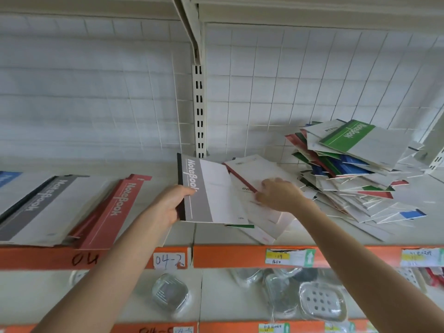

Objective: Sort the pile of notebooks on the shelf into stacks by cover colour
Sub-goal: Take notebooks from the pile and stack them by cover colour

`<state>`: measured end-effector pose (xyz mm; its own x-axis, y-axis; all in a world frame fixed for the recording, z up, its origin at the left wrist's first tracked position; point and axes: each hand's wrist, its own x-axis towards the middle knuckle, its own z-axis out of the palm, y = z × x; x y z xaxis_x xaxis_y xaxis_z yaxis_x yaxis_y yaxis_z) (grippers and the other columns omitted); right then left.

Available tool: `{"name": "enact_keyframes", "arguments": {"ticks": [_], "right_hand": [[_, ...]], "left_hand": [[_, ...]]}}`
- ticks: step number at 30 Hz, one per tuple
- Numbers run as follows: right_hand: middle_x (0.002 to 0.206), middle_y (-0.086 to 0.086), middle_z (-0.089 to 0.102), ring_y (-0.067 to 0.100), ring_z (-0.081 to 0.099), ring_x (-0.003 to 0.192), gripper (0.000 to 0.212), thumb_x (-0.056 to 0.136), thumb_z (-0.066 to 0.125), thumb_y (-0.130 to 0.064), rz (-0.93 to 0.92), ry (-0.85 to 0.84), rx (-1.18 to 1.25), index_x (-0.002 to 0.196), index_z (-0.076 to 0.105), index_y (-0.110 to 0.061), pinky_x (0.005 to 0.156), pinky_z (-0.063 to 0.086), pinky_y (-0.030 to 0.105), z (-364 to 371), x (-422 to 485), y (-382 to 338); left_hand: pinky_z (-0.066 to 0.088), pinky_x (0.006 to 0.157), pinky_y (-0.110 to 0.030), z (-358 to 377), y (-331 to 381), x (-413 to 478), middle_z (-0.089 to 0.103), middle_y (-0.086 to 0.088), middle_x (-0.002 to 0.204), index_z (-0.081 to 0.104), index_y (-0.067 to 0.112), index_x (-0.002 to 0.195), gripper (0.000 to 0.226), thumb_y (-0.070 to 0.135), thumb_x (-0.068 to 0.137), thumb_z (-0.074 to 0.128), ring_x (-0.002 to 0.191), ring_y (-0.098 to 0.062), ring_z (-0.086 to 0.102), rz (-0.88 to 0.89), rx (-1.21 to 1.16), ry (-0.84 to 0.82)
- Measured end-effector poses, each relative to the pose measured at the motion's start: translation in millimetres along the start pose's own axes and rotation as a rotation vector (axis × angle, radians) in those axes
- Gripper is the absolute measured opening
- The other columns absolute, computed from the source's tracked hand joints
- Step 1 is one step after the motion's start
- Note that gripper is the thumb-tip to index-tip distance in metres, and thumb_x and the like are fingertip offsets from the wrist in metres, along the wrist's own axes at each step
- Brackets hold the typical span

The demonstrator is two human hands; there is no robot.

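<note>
Gripping the grey notebook by its spine, left hand fingers curled round it, above the shelf near the red stack; pinching a red-spined notebook with the right hand. Could drag loose covers underneath off the shelf's front edge, or unsettle the slumped pile.

"NoteBook" on grey notebook; "04-2" on shelf label

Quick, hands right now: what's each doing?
Left hand: grips the grey notebook.
Right hand: on the red-spined notebook; grip cannot be told.
</note>
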<state>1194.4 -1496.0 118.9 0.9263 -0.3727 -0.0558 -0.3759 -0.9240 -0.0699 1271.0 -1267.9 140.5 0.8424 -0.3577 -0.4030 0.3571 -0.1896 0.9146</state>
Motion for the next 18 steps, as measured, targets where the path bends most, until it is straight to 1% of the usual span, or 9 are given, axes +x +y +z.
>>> {"name": "enact_keyframes", "arguments": {"ticks": [2, 4, 6, 7, 9, 11, 13, 16, 18], "right_hand": [[0.093, 0.005, 0.055, 0.020, 0.054, 0.085, 0.037, 0.099, 0.031, -0.039, -0.046, 0.027, -0.124, 0.109, 0.051, -0.010, 0.077, 0.047, 0.030, 1, -1, 0], [0.090, 0.004, 0.053, 0.019, 0.051, 0.079, 0.032, 0.101, 0.028, -0.031, -0.069, 0.081, -0.254, 0.111, 0.050, -0.009, 0.072, 0.046, 0.028, 1, -4, -6], [0.096, 0.008, 0.059, 0.021, 0.050, 0.076, 0.025, 0.100, 0.030, -0.015, -0.067, 0.128, -0.343, 0.113, 0.048, -0.006, 0.065, 0.041, 0.027, 2, -9, -17], [0.100, 0.010, 0.061, 0.024, 0.054, 0.078, 0.023, 0.098, 0.031, -0.008, -0.041, 0.143, -0.343, 0.114, 0.047, -0.004, 0.063, 0.039, 0.027, 2, -11, -20], [0.102, 0.015, 0.062, 0.030, 0.060, 0.087, 0.023, 0.095, 0.032, -0.002, 0.047, 0.181, -0.224, 0.114, 0.045, -0.002, 0.063, 0.042, 0.030, -2, -12, -19], [0.098, 0.018, 0.063, 0.031, 0.061, 0.082, 0.020, 0.096, 0.033, -0.003, 0.150, 0.249, -0.009, 0.111, 0.045, -0.001, 0.064, 0.047, 0.034, -10, -11, -12], [0.095, 0.021, 0.063, 0.031, 0.057, 0.074, 0.017, 0.097, 0.034, -0.004, 0.201, 0.334, 0.134, 0.108, 0.046, 0.001, 0.062, 0.044, 0.035, -21, -12, -6], [0.090, 0.017, 0.063, 0.029, 0.054, 0.066, 0.020, 0.098, 0.040, -0.014, 0.113, 0.486, 0.240, 0.104, 0.049, 0.003, 0.058, 0.044, 0.033, -39, -24, -9], [0.088, 0.017, 0.063, 0.032, 0.060, 0.069, 0.024, 0.098, 0.040, -0.014, 0.013, 0.603, 0.326, 0.101, 0.052, 0.007, 0.058, 0.049, 0.036, -52, -37, -14]], "left_hand": [[0.046, 0.060, -0.032, -7, 0, -2, 0.061, -0.010, 0.083, 0.054, 0.008, 0.096, 0.006, 0.005, 0.093, 0.050, 0.074, -0.023, 0.058, 0.008, -0.002, 0.011], [0.047, 0.060, -0.031, -10, 0, -6, 0.062, -0.010, 0.080, 0.055, 0.010, 0.089, 0.007, 0.006, 0.092, 0.050, 0.071, -0.023, 0.059, 0.013, 0.010, 0.005], [0.048, 0.060, -0.031, -11, 1, -10, 0.062, -0.009, 0.078, 0.055, 0.012, 0.087, 0.008, 0.008, 0.092, 0.051, 0.070, -0.022, 0.059, 0.022, 0.022, -0.005], [0.048, 0.060, -0.031, -11, 1, -12, 0.062, -0.009, 0.079, 0.055, 0.012, 0.087, 0.008, 0.008, 0.093, 0.051, 0.070, -0.022, 0.059, 0.024, 0.017, -0.011], [0.047, 0.058, -0.032, -11, 1, -15, 0.062, -0.010, 0.082, 0.056, 0.011, 0.093, 0.005, 0.009, 0.093, 0.051, 0.072, -0.023, 0.059, 0.027, -0.007, -0.018], [0.046, 0.057, -0.033, -11, -3, -18, 0.063, -0.011, 0.084, 0.056, 0.008, 0.104, 0.013, 0.010, 0.092, 0.052, 0.074, -0.024, 0.060, 0.011, -0.039, -0.027], [0.045, 0.055, -0.033, -10, -7, -20, 0.062, -0.012, 0.086, 0.053, 0.006, 0.112, 0.020, 0.010, 0.093, 0.052, 0.075, -0.023, 0.059, -0.020, -0.062, -0.041], [0.044, 0.055, -0.032, -6, -8, -23, 0.061, -0.013, 0.088, 0.051, 0.006, 0.114, 0.021, 0.012, 0.093, 0.052, 0.076, -0.023, 0.058, -0.026, -0.065, -0.033], [0.043, 0.056, -0.032, -5, -5, -24, 0.061, -0.012, 0.087, 0.054, 0.008, 0.107, 0.017, 0.019, 0.094, 0.054, 0.076, -0.022, 0.058, -0.016, -0.084, -0.025]]}}
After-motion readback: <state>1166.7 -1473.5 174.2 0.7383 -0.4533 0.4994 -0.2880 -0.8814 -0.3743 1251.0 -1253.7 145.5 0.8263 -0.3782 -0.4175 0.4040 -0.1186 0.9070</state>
